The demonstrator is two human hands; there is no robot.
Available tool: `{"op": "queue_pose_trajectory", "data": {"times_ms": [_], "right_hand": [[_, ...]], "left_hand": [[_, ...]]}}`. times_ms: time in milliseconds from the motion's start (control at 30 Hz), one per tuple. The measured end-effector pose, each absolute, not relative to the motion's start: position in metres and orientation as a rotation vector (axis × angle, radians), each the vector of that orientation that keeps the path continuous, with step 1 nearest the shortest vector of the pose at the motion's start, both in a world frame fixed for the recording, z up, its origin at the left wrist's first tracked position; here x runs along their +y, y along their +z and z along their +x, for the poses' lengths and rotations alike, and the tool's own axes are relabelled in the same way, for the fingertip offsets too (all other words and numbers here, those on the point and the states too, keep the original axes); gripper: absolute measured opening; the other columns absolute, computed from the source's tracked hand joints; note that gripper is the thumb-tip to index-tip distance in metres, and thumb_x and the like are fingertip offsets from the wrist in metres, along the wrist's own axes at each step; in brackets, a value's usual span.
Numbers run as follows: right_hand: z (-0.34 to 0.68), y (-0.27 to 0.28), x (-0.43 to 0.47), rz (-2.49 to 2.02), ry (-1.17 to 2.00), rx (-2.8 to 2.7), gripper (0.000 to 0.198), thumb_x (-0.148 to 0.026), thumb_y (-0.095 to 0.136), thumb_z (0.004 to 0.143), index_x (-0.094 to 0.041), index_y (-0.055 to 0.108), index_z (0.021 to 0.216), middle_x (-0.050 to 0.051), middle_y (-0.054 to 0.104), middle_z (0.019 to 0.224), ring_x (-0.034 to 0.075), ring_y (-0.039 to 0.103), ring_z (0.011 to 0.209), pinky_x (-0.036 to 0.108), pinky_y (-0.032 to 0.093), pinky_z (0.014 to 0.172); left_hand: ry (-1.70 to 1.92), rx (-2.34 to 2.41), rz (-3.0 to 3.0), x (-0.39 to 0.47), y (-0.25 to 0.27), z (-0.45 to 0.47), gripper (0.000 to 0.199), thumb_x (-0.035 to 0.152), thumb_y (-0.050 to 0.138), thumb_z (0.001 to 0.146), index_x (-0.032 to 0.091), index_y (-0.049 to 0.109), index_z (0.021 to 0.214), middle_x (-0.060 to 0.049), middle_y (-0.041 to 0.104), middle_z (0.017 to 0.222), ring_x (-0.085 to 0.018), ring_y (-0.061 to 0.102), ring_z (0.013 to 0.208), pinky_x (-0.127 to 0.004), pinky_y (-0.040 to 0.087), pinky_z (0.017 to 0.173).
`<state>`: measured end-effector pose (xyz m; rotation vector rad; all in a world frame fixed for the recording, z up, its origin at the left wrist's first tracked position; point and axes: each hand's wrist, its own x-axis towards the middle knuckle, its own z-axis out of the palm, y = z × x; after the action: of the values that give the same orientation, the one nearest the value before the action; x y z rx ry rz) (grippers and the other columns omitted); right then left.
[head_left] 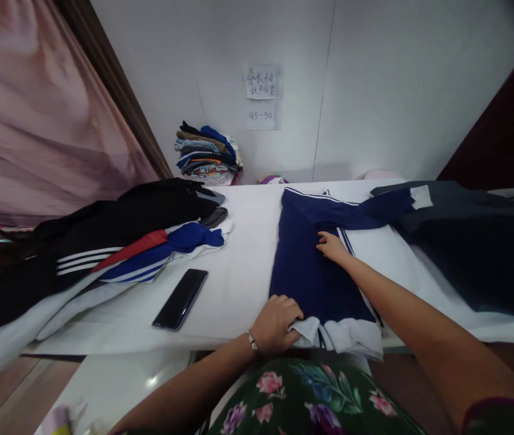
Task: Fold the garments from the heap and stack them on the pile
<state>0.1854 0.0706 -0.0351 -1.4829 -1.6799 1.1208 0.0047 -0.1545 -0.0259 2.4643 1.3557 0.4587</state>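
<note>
A navy blue jacket [299,257] with white stripes and a pale grey hem lies on the table before me, its body folded narrow. One sleeve [365,208] stretches out to the right and ends in a pale grey cuff [421,197]. My left hand [279,323] is closed on the jacket's near left corner, by the hem. Over the middle of the jacket, just below the sleeve, my right hand [333,249] rests with its fingers apart, touching the fabric.
Left on the white-covered table [247,241] are a black phone [180,299] and a heap of garments [102,223]. Dark clothes [478,241] lie at the right. Behind the table stands a stack of folded clothes [206,154], below handwritten paper notes [263,96] on the wall.
</note>
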Motion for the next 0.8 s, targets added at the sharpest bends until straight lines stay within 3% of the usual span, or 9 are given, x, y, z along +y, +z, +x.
{"op": "queue_pose_trajectory", "data": {"times_ms": [67, 133, 200, 300, 433, 533, 633, 700, 800], "right_hand": [[0.178, -0.030, 0.062, -1.376, 0.979, -1.798, 0.052, -0.014, 0.062, 0.070, -0.020, 0.058, 0.122, 0.009, 0.053, 0.130, 0.025, 0.048, 0.121, 0.043, 0.037, 0.105], [0.169, -0.026, 0.050, -1.206, 0.774, -2.016, 0.052, -0.023, 0.059, 0.077, -0.020, 0.053, 0.129, 0.008, 0.037, 0.146, 0.024, 0.031, 0.135, 0.040, 0.025, 0.112], [0.159, -0.027, 0.037, -1.082, 0.583, -2.307, 0.056, -0.035, 0.053, 0.083, -0.019, 0.045, 0.137, 0.009, 0.028, 0.151, 0.025, 0.021, 0.140, 0.044, 0.020, 0.113], [0.149, -0.037, 0.022, -1.126, 0.477, -2.666, 0.061, -0.046, 0.043, 0.089, -0.016, 0.038, 0.142, 0.013, 0.026, 0.152, 0.027, 0.015, 0.141, 0.050, 0.014, 0.112], [0.147, -0.050, 0.017, -1.198, 0.428, -2.785, 0.064, -0.050, 0.035, 0.092, -0.013, 0.035, 0.143, 0.014, 0.024, 0.152, 0.027, 0.014, 0.142, 0.048, 0.010, 0.113], [0.147, -0.054, 0.017, -1.172, 0.464, -2.744, 0.063, -0.048, 0.038, 0.091, -0.012, 0.037, 0.142, 0.014, 0.025, 0.151, 0.027, 0.015, 0.142, 0.049, 0.010, 0.113], [0.150, -0.057, 0.024, -1.099, 0.628, -2.609, 0.058, -0.043, 0.050, 0.086, -0.013, 0.048, 0.135, 0.015, 0.034, 0.148, 0.027, 0.022, 0.140, 0.050, 0.013, 0.113], [0.160, -0.058, 0.036, -1.049, 0.787, -2.385, 0.049, -0.036, 0.057, 0.080, -0.016, 0.058, 0.125, 0.012, 0.042, 0.143, 0.025, 0.031, 0.136, 0.046, 0.019, 0.113], [0.196, -0.053, 0.070, -1.174, 0.942, -1.734, 0.036, -0.026, 0.065, 0.071, -0.022, 0.068, 0.107, 0.005, 0.058, 0.128, 0.020, 0.049, 0.123, 0.036, 0.031, 0.109]], "left_hand": [[0.521, 1.310, 2.402, -0.156, -0.030, 0.002, 0.031, 0.040, 0.065, 0.076, 0.019, 0.062, 0.097, -0.005, 0.064, 0.098, -0.020, 0.053, 0.087, -0.033, 0.034, 0.075], [0.592, 1.273, 2.351, -0.158, -0.034, -0.001, 0.041, 0.050, 0.063, 0.075, 0.018, 0.062, 0.100, -0.006, 0.064, 0.102, -0.020, 0.053, 0.090, -0.033, 0.035, 0.077], [0.644, 1.258, 2.317, -0.160, -0.036, -0.002, 0.047, 0.058, 0.058, 0.076, 0.018, 0.062, 0.102, -0.007, 0.064, 0.102, -0.022, 0.053, 0.092, -0.034, 0.035, 0.079], [0.682, 1.211, 2.238, -0.161, -0.032, -0.006, 0.046, 0.057, 0.047, 0.083, 0.019, 0.063, 0.104, -0.008, 0.065, 0.102, -0.021, 0.055, 0.092, -0.035, 0.037, 0.081], [0.824, 1.240, 2.040, -0.142, -0.013, -0.012, 0.033, 0.042, 0.041, 0.091, 0.020, 0.065, 0.096, -0.005, 0.068, 0.095, -0.017, 0.059, 0.090, -0.031, 0.043, 0.083], [0.901, 1.441, 2.099, -0.113, -0.006, -0.011, 0.030, 0.038, 0.048, 0.089, 0.020, 0.063, 0.107, -0.007, 0.064, 0.115, -0.020, 0.054, 0.111, -0.035, 0.039, 0.098], [0.626, 1.675, 2.186, -0.086, -0.017, -0.004, 0.053, 0.046, 0.048, 0.087, 0.015, 0.050, 0.130, -0.013, 0.042, 0.143, -0.028, 0.032, 0.135, -0.047, 0.025, 0.110], [0.405, 1.770, 2.216, -0.078, -0.031, 0.001, 0.068, 0.054, 0.045, 0.086, 0.011, 0.041, 0.138, -0.017, 0.031, 0.149, -0.031, 0.021, 0.140, -0.053, 0.019, 0.111], [0.264, 1.806, 2.291, -0.076, -0.047, 0.004, 0.075, 0.060, 0.036, 0.087, 0.010, 0.035, 0.142, -0.016, 0.025, 0.152, -0.031, 0.014, 0.142, -0.053, 0.015, 0.113]]}}
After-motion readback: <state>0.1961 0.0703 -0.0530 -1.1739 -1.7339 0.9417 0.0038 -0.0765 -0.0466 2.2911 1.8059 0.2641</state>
